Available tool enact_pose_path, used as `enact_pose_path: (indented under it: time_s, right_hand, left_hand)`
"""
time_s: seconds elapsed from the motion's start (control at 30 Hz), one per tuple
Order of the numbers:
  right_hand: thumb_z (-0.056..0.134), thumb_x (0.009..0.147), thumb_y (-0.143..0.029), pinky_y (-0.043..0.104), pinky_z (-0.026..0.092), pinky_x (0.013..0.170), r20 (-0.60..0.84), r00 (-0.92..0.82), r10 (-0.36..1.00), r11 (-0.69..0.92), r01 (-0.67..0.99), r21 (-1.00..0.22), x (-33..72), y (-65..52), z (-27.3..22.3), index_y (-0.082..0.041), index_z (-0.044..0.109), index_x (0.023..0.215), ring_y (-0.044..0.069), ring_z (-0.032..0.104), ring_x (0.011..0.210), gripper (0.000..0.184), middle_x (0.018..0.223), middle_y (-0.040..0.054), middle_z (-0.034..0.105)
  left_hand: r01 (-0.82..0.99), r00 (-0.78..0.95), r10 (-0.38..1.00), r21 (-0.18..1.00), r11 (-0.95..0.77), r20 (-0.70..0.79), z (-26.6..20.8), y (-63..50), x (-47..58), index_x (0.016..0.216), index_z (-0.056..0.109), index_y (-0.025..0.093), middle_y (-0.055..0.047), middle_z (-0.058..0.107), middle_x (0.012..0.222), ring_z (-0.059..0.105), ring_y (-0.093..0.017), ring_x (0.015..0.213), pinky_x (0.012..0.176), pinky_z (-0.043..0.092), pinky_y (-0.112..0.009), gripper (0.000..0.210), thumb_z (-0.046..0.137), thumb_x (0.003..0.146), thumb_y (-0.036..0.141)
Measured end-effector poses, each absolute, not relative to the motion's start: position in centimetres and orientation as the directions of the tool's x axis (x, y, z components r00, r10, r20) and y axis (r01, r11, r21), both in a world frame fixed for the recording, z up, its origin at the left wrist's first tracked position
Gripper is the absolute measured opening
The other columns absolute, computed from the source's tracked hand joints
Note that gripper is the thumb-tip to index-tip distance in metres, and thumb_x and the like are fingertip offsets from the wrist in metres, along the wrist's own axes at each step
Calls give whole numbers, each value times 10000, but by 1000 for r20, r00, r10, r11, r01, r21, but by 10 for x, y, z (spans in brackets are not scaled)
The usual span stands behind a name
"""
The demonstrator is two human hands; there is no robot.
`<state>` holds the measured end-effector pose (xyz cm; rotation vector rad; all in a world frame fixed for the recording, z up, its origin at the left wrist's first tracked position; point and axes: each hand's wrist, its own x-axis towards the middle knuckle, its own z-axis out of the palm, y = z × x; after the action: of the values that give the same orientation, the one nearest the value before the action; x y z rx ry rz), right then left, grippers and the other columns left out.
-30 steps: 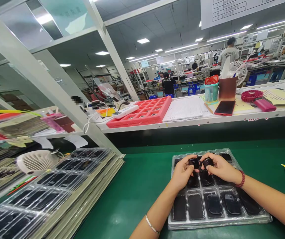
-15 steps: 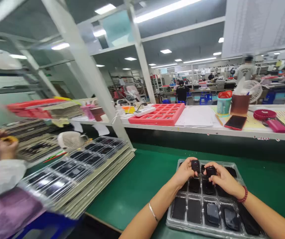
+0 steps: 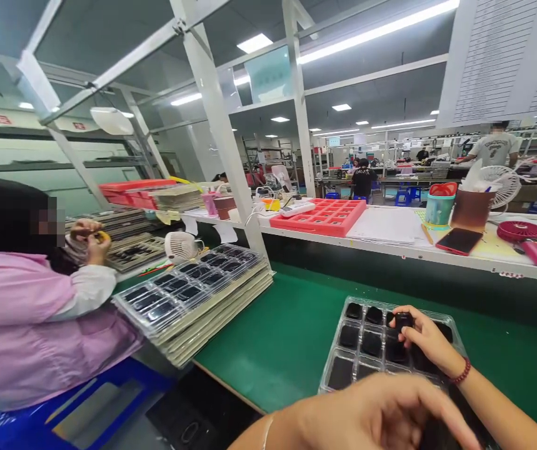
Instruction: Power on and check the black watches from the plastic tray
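A clear plastic tray (image 3: pixel 331 350) with black-lined compartments lies on the green tabletop, several of them filled with black rounded-square pieces. Over its far rows, my right hand (image 3: pixel 425 337) pinches a small black rounded-square device (image 3: pixel 404 320) between thumb and fingers. My left hand (image 3: pixel 371 415) is close to the camera, covering the tray's near part. Its fingers are curled, and a dark patch shows under the forefinger; what it holds is cut off and unclear.
To the left, stacked trays (image 3: pixel 221 312) carry black screen-like pieces under a clear tray. A co-worker in a pink top (image 3: pixel 19 312) sits beyond them. The shelf (image 3: pixel 390 250) ahead bears a red compartment tray (image 3: pixel 329 222), phone (image 3: pixel 459 241) and pink handheld fan (image 3: pixel 526 240).
My left hand has come back from the tray's far row towards the camera. My right hand stays over the tray with the black device. The view has turned left.
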<state>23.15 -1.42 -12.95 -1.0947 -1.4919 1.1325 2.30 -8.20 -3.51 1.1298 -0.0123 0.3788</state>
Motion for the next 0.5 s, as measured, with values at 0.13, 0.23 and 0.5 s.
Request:
enact_pose_path:
  time_s: [0.13,0.23,0.5]
  right_hand:
    - [535,726,-221,272,476,533,205,-165,965,223,102,-969,234,-13,-131,-204,500,1048,152,587,666,324,914,36,615]
    - [521,729,-209,271,481,530,202,-177,963,220,93,-971,235,-11,-134,-203,489,1053,145,594,642,326,867,16,609]
    - [515,715,-176,257,483,525,198,-180,963,214,72,-974,234,-11,-135,-196,493,1036,133,587,624,322,835,4,607]
  left_hand:
    - [-297,756,645,936,187,111,-52,-53,35,1105,568,206,-45,643,912,642,-122,663,558,459,-180,508,708,625,122]
    - [-196,612,789,978,75,62,-69,-31,39,1089,567,164,-58,638,872,623,-111,581,476,405,-175,352,566,737,164]
    - [-143,591,806,989,48,47,-81,-26,37,1109,505,168,-41,626,892,628,-119,607,473,374,-177,481,490,638,68]
